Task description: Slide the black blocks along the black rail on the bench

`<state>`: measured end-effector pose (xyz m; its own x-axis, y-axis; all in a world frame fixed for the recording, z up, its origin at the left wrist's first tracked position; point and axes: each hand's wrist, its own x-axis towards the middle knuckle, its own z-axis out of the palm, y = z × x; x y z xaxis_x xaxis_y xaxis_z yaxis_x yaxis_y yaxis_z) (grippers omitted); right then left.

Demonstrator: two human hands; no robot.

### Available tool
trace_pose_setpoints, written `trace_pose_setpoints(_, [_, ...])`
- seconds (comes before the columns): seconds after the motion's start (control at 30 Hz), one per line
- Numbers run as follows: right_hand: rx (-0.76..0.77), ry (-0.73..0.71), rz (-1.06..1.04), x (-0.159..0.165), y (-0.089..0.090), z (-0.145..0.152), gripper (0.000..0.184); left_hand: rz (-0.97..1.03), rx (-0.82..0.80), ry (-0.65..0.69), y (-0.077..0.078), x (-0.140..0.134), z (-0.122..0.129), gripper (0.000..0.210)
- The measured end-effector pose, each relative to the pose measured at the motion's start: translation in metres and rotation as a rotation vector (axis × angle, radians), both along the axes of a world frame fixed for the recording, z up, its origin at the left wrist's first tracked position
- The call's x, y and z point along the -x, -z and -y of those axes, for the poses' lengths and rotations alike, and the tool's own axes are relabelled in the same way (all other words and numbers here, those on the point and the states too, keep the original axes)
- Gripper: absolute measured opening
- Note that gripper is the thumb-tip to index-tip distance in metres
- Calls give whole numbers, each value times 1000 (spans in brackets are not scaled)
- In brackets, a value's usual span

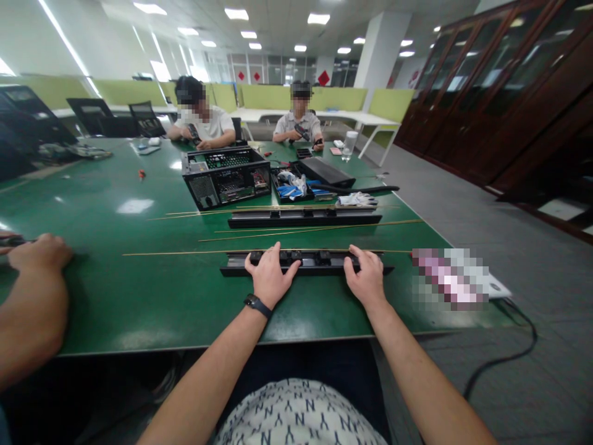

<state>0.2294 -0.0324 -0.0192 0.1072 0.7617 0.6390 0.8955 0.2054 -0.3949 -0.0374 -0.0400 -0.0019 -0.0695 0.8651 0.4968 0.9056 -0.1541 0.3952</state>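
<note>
A long black rail (311, 270) with a grey channel and several small black blocks lies crosswise on the green table in front of me. My left hand (272, 275) rests over its left half, fingers spread, index at the far side and thumb at the near side. Over the right part of the same rail is my right hand (367, 275), its index and thumb apart and the other fingers bent, their tips partly hidden. A thin brass-coloured rod (176, 253) runs along the rail's far edge, past both hands. The left wrist wears a dark band (258, 305).
Behind lie a second rail (301, 220), more thin rods, an open computer case (227, 179), a tray (293, 190) of blue and white items, and gloves (356, 199). A blurred pink-white object (449, 278) sits right. Two people sit opposite; another person's arm (34, 296) is at left.
</note>
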Motion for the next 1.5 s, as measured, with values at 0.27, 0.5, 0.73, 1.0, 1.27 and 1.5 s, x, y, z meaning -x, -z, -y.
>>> trace_pose_setpoints(0.27, [-38,-18,-5,-2,0,-1,43,-6,-34,1,2,-1,0,68])
trace_pose_setpoints(0.5, [-59,-19,-11,-1,1,-1,41,-20,-22,-12,3,-1,0,68])
trace_pose_setpoints(0.73, [-88,-19,-18,-1,1,0,40,-32,-23,-14,0,0,1,69])
trace_pose_setpoints(1.0, [-171,-37,-20,-5,1,-1,35,-24,2,-17,-4,-1,8,67])
trace_pose_setpoints(1.27, [-177,-44,-15,-7,1,-2,32,-25,-6,-9,-4,-1,7,66])
trace_pose_setpoints(1.5, [-177,-61,-25,-7,-1,-1,32,-29,2,-4,-2,-1,6,64])
